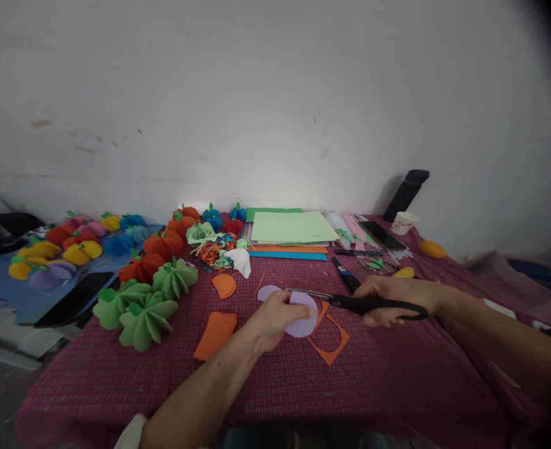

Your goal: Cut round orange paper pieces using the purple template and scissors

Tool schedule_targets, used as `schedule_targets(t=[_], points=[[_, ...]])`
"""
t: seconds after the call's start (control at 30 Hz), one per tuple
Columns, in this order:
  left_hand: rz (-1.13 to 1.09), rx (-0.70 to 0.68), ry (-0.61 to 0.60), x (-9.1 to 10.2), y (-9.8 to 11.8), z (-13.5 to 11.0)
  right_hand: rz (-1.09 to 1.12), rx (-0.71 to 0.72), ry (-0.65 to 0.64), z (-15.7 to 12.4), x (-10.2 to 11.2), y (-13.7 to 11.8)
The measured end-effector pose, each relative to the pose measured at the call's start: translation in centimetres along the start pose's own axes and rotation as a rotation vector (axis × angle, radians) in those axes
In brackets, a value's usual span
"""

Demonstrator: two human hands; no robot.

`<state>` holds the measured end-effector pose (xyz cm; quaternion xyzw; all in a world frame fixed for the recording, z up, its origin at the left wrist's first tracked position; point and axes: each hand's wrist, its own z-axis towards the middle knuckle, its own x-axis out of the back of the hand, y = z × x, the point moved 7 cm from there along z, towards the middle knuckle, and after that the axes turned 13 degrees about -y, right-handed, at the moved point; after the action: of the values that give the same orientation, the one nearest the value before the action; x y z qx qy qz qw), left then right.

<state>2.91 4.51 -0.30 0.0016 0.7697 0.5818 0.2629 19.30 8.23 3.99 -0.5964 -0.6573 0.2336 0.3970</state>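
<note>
My left hand (273, 321) is closed on a pale purple paper disc (303, 319), held just above the red checked cloth (373, 386). My right hand (390, 299) grips black-handled scissors (364, 304); their blades point left and meet the top edge of the disc. Another purple piece (266, 292) lies just behind my left hand. Orange paper offcuts (331, 340) lie under the disc, and an orange sheet (215, 333) and an orange half-round (223, 285) lie to the left.
Green paper pumpkins (144, 305) sit at the left, with orange, blue, yellow and purple ones behind. Stacked coloured sheets (291, 227) lie at the back. A phone (72, 299) is at far left, another phone (382, 235) and a paper cup (404, 222) at back right.
</note>
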Motion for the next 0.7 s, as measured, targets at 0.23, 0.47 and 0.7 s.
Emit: schedule_targets(t=[0.23, 0.47, 0.7], points=[[-0.066, -0.085, 0.107, 1.6, 0.3, 0.7, 0.143, 0.173, 0.326, 1.0, 1.5, -0.5], [-0.245, -0.305, 0.311, 5.1, 1.0, 1.3, 0.094, 0.373, 0.668, 5.3, 1.5, -2.3], [-0.424, -0.403, 0.495, 7.5, 1.6, 0.7, -0.335, 0.098, 0.948, 7.4, 3.3, 0.0]])
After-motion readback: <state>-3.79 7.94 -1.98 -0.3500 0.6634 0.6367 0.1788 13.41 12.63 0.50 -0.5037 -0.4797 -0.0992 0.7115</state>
